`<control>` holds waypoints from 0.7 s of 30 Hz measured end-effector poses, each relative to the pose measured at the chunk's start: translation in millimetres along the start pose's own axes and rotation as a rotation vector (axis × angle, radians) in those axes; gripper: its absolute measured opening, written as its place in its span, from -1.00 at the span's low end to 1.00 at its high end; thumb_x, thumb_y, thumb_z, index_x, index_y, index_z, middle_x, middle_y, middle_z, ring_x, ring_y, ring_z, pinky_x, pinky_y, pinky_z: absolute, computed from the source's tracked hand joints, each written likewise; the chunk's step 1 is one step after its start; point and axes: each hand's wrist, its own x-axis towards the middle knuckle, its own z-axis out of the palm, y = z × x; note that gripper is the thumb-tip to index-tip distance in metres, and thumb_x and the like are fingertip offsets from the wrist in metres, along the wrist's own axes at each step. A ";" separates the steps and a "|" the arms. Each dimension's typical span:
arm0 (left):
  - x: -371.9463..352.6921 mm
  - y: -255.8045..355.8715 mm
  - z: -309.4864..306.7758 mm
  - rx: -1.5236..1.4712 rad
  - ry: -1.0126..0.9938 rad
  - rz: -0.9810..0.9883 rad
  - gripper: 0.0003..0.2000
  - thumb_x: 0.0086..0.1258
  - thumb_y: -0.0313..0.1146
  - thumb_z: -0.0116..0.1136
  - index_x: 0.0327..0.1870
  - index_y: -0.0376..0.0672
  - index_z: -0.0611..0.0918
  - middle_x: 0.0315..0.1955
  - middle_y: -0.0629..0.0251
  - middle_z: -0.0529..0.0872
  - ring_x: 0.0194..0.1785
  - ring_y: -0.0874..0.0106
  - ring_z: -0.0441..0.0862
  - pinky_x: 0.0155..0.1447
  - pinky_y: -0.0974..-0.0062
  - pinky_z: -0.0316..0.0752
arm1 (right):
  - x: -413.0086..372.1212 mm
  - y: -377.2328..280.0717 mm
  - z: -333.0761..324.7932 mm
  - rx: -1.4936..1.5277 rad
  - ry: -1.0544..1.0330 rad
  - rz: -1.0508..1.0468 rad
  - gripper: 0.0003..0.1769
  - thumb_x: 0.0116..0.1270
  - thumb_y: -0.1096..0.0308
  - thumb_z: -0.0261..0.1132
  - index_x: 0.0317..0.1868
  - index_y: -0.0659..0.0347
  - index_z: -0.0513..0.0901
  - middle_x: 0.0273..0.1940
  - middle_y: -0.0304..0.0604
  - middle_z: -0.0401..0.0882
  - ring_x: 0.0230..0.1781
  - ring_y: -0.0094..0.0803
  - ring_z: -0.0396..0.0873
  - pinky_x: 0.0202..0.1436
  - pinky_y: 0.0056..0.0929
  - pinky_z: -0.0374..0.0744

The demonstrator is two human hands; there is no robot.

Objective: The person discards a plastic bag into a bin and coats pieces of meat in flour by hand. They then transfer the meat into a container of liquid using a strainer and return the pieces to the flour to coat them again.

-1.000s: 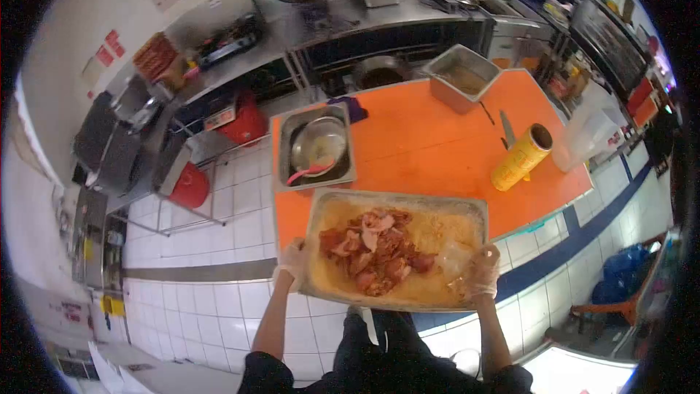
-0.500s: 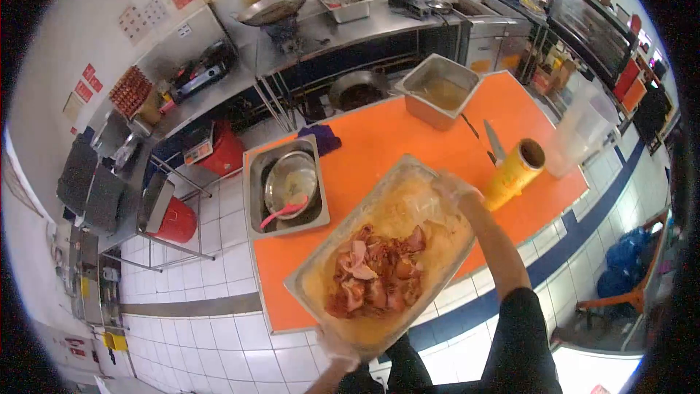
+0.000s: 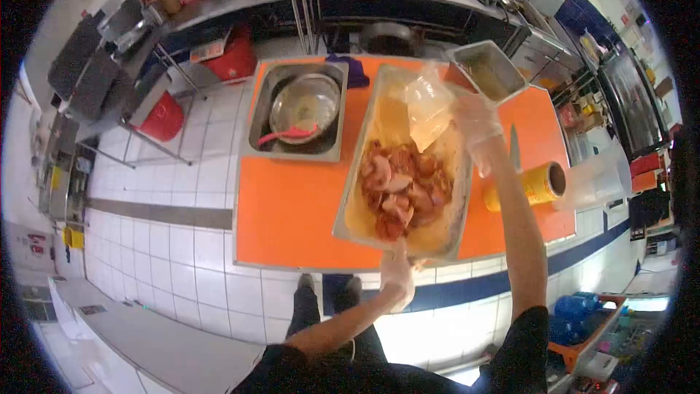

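A deep metal tray (image 3: 350, 208) holds pieces of raw marinated meat (image 3: 408, 186) in an orange-brown sauce. Inside its far part is a clear plastic sheet or bag (image 3: 429, 106), smeared with sauce. My left hand (image 3: 397, 277), in a clear plastic glove, grips the tray's near edge; its fingertips are partly hidden underneath. At the far right side of the tray, my right hand (image 3: 477, 128) wears a loose clear glove and closes on the rim, beside the plastic. Motion blurs its fingers.
On the orange table (image 3: 292, 211), a metal pan (image 3: 332, 155) at left holds a bowl (image 3: 304, 102) and pink-handled utensil (image 3: 290, 133). At right are a metal container (image 3: 487, 69), a knife (image 3: 515, 147), a yellow film roll (image 3: 521, 190) and a translucent plastic container (image 3: 598, 179).
The tray has turned more upright in view and moved right and farther from me, with both hands on it. The view has tilted down. The plastic in the tray has shifted.
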 end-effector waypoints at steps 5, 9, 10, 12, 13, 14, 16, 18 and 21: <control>16.3 11.8 47.4 -0.011 -0.187 -0.017 -0.54 0.66 0.03 0.09 -0.33 -0.21 0.64 -0.41 0.22 0.73 -0.43 0.42 0.64 -0.24 0.41 0.54 | -59.2 -42.2 -78.7 1.304 -0.424 1.229 -0.73 0.37 0.23 0.28 -0.27 0.30 0.72 -0.33 -0.08 0.77 -0.30 -0.38 0.78 -0.24 -0.30 0.64; 12.8 47.3 5.9 0.421 -0.647 -0.288 -0.56 0.65 0.07 0.11 -0.21 -0.21 0.64 -0.42 0.29 0.69 -0.36 0.44 0.66 -0.24 0.44 0.54 | -156.7 -135.0 -51.7 0.889 -0.576 1.175 -0.72 0.37 0.26 0.30 -0.25 0.37 0.75 -0.37 0.02 0.76 -0.41 -0.35 0.74 -0.34 -0.22 0.61; 11.3 74.2 -22.4 0.500 -0.946 -0.311 -0.57 0.64 0.07 0.12 -0.15 -0.20 0.64 -0.41 0.30 0.68 -0.34 0.44 0.66 -0.23 0.43 0.56 | -173.6 -154.4 -49.3 0.957 -0.592 1.250 -0.74 0.36 0.29 0.31 -0.19 0.35 0.74 -0.38 -0.02 0.75 -0.41 -0.37 0.72 -0.36 -0.22 0.60; -5.6 144.4 -68.0 0.684 -1.040 -0.290 -0.55 0.65 0.06 0.10 0.15 -0.20 0.62 -0.19 0.28 0.68 -0.15 0.43 0.68 0.05 0.38 0.63 | -201.8 -182.4 -48.2 1.090 -0.637 1.358 -0.76 0.35 0.35 0.34 -0.06 0.31 0.72 -0.41 -0.13 0.71 -0.42 -0.40 0.68 -0.43 -0.25 0.58; -3.9 178.6 -96.8 0.620 -1.170 -0.098 -0.52 0.66 0.06 0.05 0.23 -0.22 0.60 -0.09 0.23 0.69 -0.09 0.39 0.69 0.10 0.37 0.62 | -205.5 -192.0 -57.2 1.242 -0.381 1.551 -0.77 0.34 0.38 0.35 -0.03 0.27 0.70 -0.42 -0.20 0.67 -0.44 -0.42 0.65 -0.45 -0.32 0.57; -2.1 214.8 -126.3 0.562 -1.101 -0.052 -0.51 0.66 0.04 0.06 0.28 -0.22 0.58 -0.03 0.19 0.71 -0.06 0.38 0.71 0.14 0.34 0.63 | -206.6 -201.0 -70.3 1.392 -0.106 1.712 -0.77 0.34 0.41 0.36 -0.01 0.22 0.68 -0.43 -0.28 0.64 -0.46 -0.44 0.63 -0.46 -0.40 0.57; 2.6 291.5 -176.6 0.437 -0.787 -0.101 -0.50 0.63 0.00 0.11 0.36 -0.20 0.53 0.04 0.12 0.74 -0.02 0.38 0.74 0.18 0.25 0.65 | -182.9 -192.2 -111.4 1.379 -0.118 1.748 -0.80 0.35 0.29 0.41 -0.13 0.21 0.66 -0.41 -0.27 0.65 -0.37 -0.44 0.66 -0.31 -0.38 0.64; -5.1 379.9 -211.9 0.312 -0.801 0.173 -0.37 0.65 0.07 0.04 0.56 -0.14 0.32 0.25 0.05 0.63 0.00 0.37 0.73 0.23 0.17 0.63 | -138.2 -211.5 -117.6 1.349 0.026 1.682 -0.80 0.33 0.39 0.39 -0.08 0.24 0.71 -0.30 -0.24 0.67 -0.22 -0.44 0.64 -0.05 -0.42 0.62; 6.4 483.5 -262.4 -0.027 -0.821 0.450 -0.28 0.64 0.08 0.04 0.66 -0.06 0.14 0.41 0.04 0.47 0.02 0.30 0.72 0.24 0.12 0.62 | 35.9 -233.9 -191.2 1.531 -0.095 1.422 -0.70 0.34 0.34 0.44 0.04 0.23 0.72 -0.16 -0.23 0.72 -0.19 -0.40 0.65 -0.08 -0.37 0.64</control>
